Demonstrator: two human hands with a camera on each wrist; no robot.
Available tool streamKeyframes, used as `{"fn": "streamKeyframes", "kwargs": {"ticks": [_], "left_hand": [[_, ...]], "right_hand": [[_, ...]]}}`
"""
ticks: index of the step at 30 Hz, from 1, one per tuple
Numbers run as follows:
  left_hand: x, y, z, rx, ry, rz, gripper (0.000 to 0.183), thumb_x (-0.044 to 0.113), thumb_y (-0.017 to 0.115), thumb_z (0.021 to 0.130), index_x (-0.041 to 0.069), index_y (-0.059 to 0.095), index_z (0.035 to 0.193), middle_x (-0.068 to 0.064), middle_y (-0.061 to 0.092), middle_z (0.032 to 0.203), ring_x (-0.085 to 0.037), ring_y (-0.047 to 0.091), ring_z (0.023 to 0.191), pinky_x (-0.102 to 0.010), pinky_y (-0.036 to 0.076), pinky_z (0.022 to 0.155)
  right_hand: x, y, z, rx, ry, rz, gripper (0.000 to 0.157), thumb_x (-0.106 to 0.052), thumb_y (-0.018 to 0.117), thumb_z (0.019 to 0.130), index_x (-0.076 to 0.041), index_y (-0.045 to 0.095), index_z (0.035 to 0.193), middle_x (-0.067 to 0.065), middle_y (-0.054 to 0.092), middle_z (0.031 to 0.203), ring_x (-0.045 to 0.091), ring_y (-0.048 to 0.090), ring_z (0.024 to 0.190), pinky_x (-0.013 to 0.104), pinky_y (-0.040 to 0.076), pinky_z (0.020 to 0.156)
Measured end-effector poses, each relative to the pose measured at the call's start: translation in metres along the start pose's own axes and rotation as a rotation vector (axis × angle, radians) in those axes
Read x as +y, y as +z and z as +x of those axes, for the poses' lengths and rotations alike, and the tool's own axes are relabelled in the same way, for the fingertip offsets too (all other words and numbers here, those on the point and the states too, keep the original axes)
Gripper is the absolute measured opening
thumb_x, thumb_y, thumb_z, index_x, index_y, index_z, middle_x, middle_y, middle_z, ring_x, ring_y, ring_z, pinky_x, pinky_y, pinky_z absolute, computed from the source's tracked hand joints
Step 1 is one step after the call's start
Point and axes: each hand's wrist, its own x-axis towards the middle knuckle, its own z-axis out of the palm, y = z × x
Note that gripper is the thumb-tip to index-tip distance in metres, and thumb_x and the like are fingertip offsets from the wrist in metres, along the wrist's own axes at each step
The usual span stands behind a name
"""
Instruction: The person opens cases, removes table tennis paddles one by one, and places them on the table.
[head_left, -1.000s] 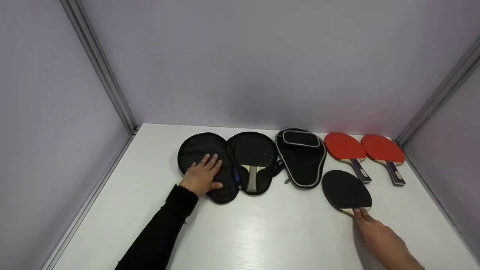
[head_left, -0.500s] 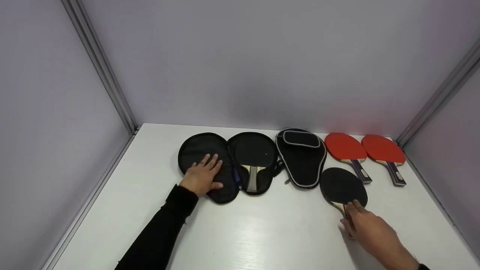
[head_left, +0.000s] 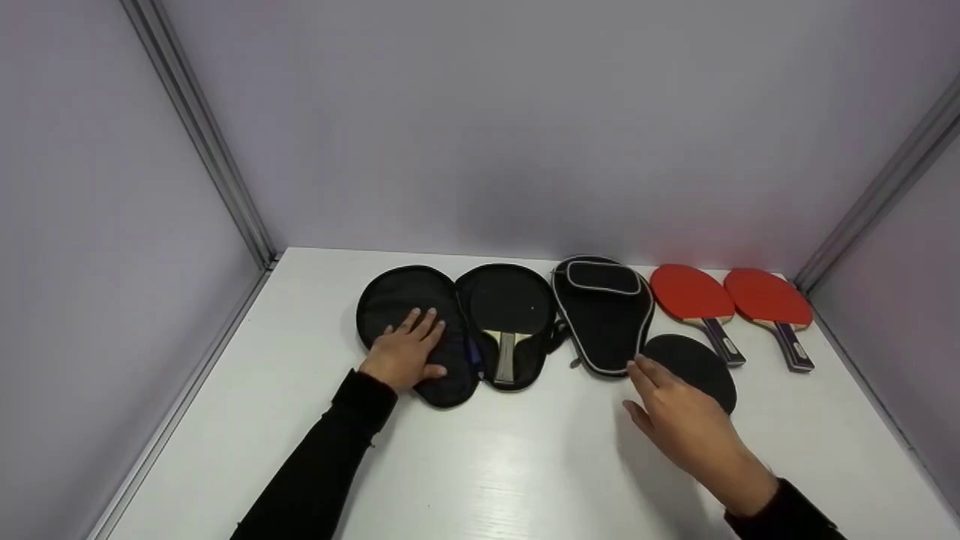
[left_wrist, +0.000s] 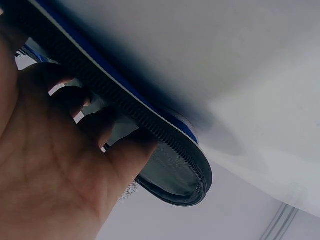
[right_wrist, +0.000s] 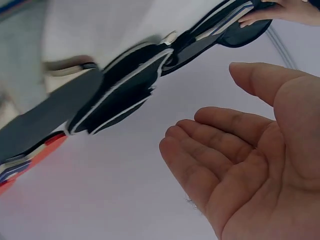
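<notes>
My left hand [head_left: 403,358] rests with spread fingers on the open flap [head_left: 386,296] of a black table tennis paddle case. In the left wrist view the fingers lie against the flap's inner side, beside its zipper [left_wrist: 172,141]. The case's other half [head_left: 534,371] holds a paddle with black rubber [head_left: 510,304] and a pale handle. My right hand [head_left: 686,424] hovers with straight fingers and nothing in it, as the right wrist view shows too. It partly covers a loose black paddle [head_left: 694,364], whose handle is hidden from the head view.
A black case with white piping [head_left: 607,330] lies right of the open case. Two red paddles, one nearer [head_left: 690,291] and one at the far right [head_left: 766,296], lie by the back wall [head_left: 525,127]. The white table [head_left: 487,465] runs between grey-framed side walls.
My right hand has let go of the black paddle's handle and moved left and up, toward the piped case. The paddle shifted slightly left and up before that. My left hand stays put.
</notes>
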Motion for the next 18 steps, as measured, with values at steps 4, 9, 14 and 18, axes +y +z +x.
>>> {"fn": "streamKeyframes", "kwargs": {"ticks": [4, 9, 14, 18], "left_hand": [[0.000, 0.000, 0.001, -0.016, -0.006, -0.001, 0.096, 0.069, 0.066, 0.111, 0.016, 0.037, 0.186, -0.011, 0.023, 0.198, -0.043, 0.024, 0.184, -0.080, 0.045, 0.134], [0.000, -0.001, 0.001, -0.024, -0.008, -0.016, 0.096, 0.067, 0.067, 0.111, 0.016, 0.036, 0.186, -0.011, 0.022, 0.198, -0.043, 0.021, 0.185, -0.081, 0.043, 0.135], [0.001, -0.002, 0.000, -0.023, -0.008, -0.018, 0.096, 0.068, 0.067, 0.111, 0.016, 0.036, 0.186, -0.012, 0.022, 0.198, -0.043, 0.022, 0.185, -0.080, 0.043, 0.135], [0.000, 0.000, 0.002, -0.041, -0.019, 0.011, 0.097, 0.069, 0.065, 0.111, 0.017, 0.034, 0.187, -0.010, 0.020, 0.199, -0.041, 0.020, 0.185, -0.078, 0.042, 0.137]], "right_hand": [[-0.015, 0.002, 0.016, 0.032, -0.059, -0.015, 0.056, -0.017, 0.094, 0.100, 0.004, 0.076, 0.149, 0.024, 0.077, 0.155, 0.040, 0.081, 0.138, 0.055, 0.074, 0.096], [-0.030, 0.004, 0.035, 0.054, -0.107, -0.027, 0.056, -0.018, 0.095, 0.099, 0.002, 0.078, 0.148, 0.021, 0.079, 0.154, 0.038, 0.080, 0.140, 0.053, 0.074, 0.098], [-0.042, 0.009, 0.054, 0.047, -0.159, -0.052, 0.055, -0.017, 0.094, 0.099, 0.001, 0.078, 0.148, 0.019, 0.080, 0.153, 0.036, 0.080, 0.140, 0.051, 0.073, 0.102], [-0.050, 0.013, 0.067, 0.050, -0.203, -0.072, 0.054, -0.018, 0.094, 0.099, 0.001, 0.078, 0.148, 0.017, 0.081, 0.151, 0.034, 0.081, 0.138, 0.049, 0.072, 0.105]]}}
